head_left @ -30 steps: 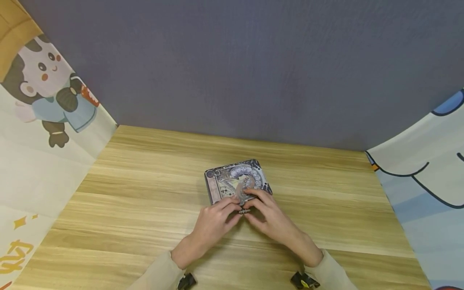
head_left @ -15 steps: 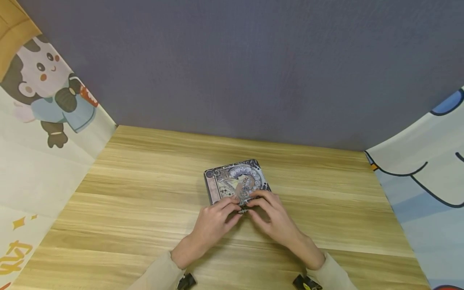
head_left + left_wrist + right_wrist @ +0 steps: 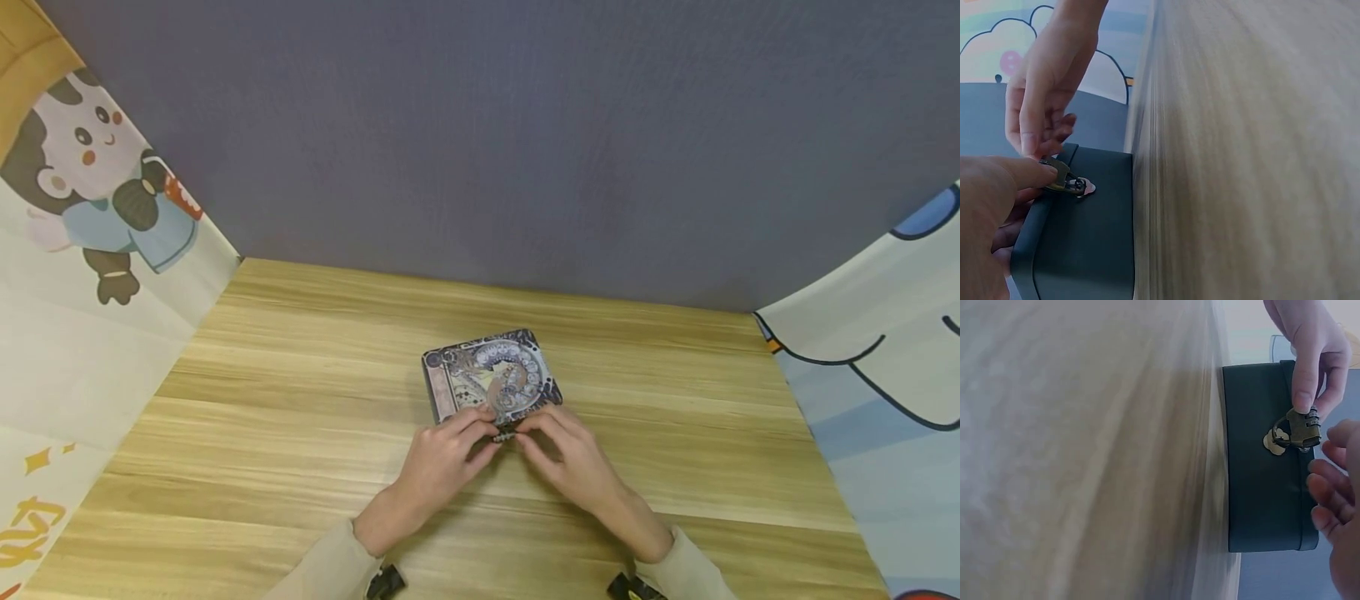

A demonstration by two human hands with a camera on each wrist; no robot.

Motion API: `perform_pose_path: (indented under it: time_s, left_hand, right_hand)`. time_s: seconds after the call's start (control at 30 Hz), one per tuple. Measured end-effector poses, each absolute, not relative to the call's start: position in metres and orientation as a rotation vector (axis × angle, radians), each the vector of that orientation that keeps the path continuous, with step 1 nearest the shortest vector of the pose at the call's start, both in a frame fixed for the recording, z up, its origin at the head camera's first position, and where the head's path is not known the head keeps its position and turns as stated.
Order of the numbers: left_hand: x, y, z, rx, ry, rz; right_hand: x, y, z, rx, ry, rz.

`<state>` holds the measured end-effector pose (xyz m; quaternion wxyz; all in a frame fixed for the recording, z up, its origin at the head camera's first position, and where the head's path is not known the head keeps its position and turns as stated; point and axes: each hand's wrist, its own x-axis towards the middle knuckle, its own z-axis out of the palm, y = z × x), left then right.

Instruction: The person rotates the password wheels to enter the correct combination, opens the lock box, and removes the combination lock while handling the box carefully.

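A box (image 3: 465, 379) with an ornate printed lid lies on the wooden table; its side is plain dark green in the right wrist view. At its front, a bronze-coloured combination padlock (image 3: 1304, 428) with number dials hangs by its shackle from a pale clasp plate (image 3: 1271, 445). My left hand (image 3: 441, 454) pinches the padlock, thumb on its face. My right hand (image 3: 576, 458) hovers just to the right of the padlock, fingers loosely bent; a small gap shows between its thumb and the dials in the right wrist view. The dial numbers are too small to read.
The wooden tabletop (image 3: 300, 375) spreads around the box. A dark grey panel (image 3: 480, 150) rises behind the table. Cartoon-printed cloth hangs at the left (image 3: 112, 333) and right (image 3: 862, 417).
My right hand has drawn back to the right, its fingers leaving the lid and the padlock. My left hand and the box have stayed put.
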<state>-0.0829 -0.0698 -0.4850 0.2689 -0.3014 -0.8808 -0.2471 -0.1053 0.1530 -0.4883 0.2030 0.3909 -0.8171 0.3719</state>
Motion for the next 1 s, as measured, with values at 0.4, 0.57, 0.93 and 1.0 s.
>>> perform_pose_path:
  time_s: [0.4,0.57,0.93,1.0]
  left_hand:
    - [-0.083,-0.071,-0.486,-0.854,-2.361,-0.618]
    - [-0.081,-0.071,-0.485,-0.869,-2.367,-0.599]
    - [-0.078,-0.071,-0.488,-0.883,-2.384,-0.535]
    - [-0.077,-0.071,-0.489,-0.888,-2.388,-0.525]
  right_hand:
    - [-0.099,0.151,-0.495,0.851,-2.541,0.989]
    - [-0.098,0.149,-0.497,0.811,-2.639,1.04]
    - [-0.098,0.148,-0.498,0.839,-2.715,1.283]
    - [-0.098,0.149,-0.499,0.843,-2.722,1.338]
